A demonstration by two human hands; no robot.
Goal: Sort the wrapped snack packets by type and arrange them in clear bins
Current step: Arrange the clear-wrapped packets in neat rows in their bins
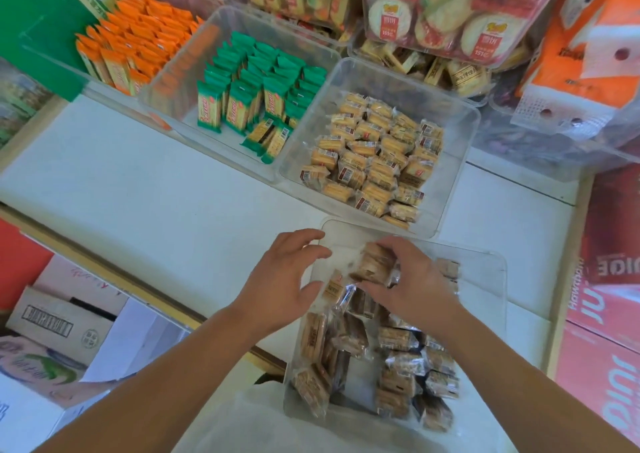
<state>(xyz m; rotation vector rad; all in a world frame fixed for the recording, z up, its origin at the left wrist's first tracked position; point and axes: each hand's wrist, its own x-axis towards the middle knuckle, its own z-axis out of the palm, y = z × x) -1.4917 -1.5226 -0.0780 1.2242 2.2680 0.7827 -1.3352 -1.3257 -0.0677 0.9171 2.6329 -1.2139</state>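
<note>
In the near bin (485, 276), which is set at the front of the white worktop (138, 193), brown packets (398, 366) are heaped loosely, mostly toward the near end. A small stack (374, 262) of these packets is gripped by the right hand (412, 283) over the bin's far end, with fingers curled across its top and the thumb tucked beneath. The left hand (280, 279) is held at the bin's left rim with fingers spread and loosely bent; nothing is grasped by it, and its thumb is just beside a loose packet. Just beyond, a second bin (453, 123) is filled with tan packets (377, 158) laid flat in rough rows. To its left, green packets (256, 89) are stood upright in a third bin (221, 37), with a few tipped over at the front. Further left, orange packets (138, 37) are packed upright. Cardboard boxes (62, 324) are seen below the worktop's left edge, and red cartons (606, 314) at the right.
</note>
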